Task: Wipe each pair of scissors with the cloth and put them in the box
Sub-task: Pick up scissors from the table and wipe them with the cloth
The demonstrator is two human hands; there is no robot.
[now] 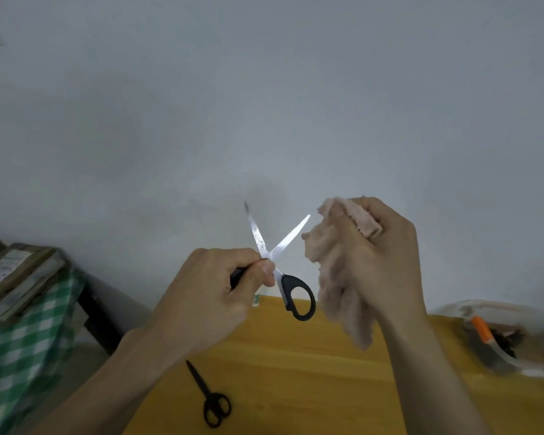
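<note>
At centre frame the left hand (pixel 214 296) grips 1 black handle of the open scissors (pixel 277 259), fingers curled round it, blades spread in a V pointing up against the grey wall (pixel 264 105). Just right of the blades, the right hand (pixel 380 262) clutches a bunched pinkish cloth (pixel 336 277) that hangs down below it. On the wooden desk (pixel 311 387), lower centre, lies a 2nd, all-black pair of scissors (pixel 209 397), closed. The clear box (pixel 509 340) sits at the right edge of the frame.
</note>
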